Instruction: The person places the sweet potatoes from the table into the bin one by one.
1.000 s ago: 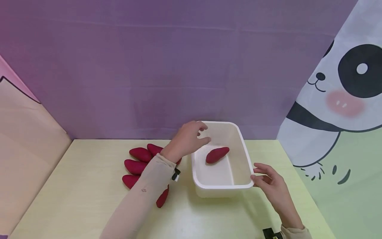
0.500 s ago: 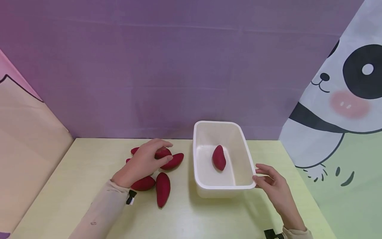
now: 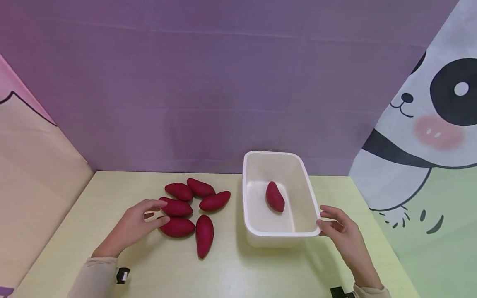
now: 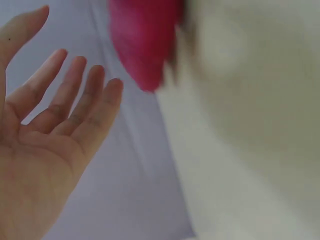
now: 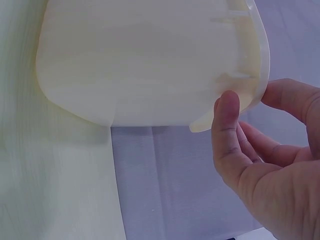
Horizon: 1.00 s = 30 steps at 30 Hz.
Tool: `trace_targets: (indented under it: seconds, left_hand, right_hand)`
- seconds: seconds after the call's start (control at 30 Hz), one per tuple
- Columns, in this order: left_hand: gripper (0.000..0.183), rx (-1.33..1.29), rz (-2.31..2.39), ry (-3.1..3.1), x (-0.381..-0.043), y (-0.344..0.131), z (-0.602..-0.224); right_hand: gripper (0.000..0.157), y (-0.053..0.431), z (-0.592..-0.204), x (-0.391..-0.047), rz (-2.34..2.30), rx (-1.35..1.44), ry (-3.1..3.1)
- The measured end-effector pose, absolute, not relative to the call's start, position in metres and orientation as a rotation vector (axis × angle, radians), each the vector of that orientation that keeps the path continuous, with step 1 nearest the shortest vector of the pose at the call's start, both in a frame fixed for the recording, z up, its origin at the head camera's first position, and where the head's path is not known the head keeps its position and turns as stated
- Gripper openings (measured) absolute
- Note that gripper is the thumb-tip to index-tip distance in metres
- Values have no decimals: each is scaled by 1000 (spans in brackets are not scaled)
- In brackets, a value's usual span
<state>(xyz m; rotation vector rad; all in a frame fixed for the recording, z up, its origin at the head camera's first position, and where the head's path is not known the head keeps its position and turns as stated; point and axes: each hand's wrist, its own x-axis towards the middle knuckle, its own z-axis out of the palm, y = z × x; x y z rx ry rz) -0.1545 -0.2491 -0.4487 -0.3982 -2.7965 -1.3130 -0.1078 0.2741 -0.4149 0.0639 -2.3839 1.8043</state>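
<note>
My left hand (image 3: 136, 227) hovers with parted fingers at the left side of several dark red sweet potatoes (image 3: 178, 227), fingertips overlapping the two nearest in the head view. In the left wrist view nothing lies in the left hand (image 4: 50, 145), and one blurred sweet potato (image 4: 145, 40) is beyond the fingertips. A white plastic bin (image 3: 266, 234) stands right of the group with a single sweet potato (image 3: 275, 197) lying inside. My right hand (image 3: 344, 238) pinches the bin's near right corner; the right wrist view has thumb and fingers of the right hand (image 5: 285, 185) at its rim.
The light wooden table (image 3: 223, 277) ends at the back against a purple cloth (image 3: 223, 103). On the right hangs a cloth with a printed panda (image 3: 428, 116). One sweet potato (image 3: 204, 236) lies at the group's front right, between it and the bin.
My left hand has moved from over the bin leftward across the sweet potatoes to their left side. The sweet potato in the bin has turned. The right hand stays at the bin's corner.
</note>
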Motion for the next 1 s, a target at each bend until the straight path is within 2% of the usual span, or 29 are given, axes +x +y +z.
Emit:
trace_targets:
  seconds: [0.23, 0.5, 0.7, 1.0]
  left_hand:
    - [60, -260, -1487, -2914, -156, -274, -469]
    - [66, -178, -1756, -2946, -166, -282, -486]
    - [63, -199, -1827, -2968, -169, -281, -486]
    - [48, -319, -1921, -2991, -171, -282, -489]
  right_hand:
    - [40, 276, -417, -107, 1817, 64, -2364]
    - [40, 275, -417, -108, 1834, 86, -2346]
    - [40, 275, -417, -108, 1828, 75, -2348]
    - [40, 274, -417, -108, 1826, 58, -2359]
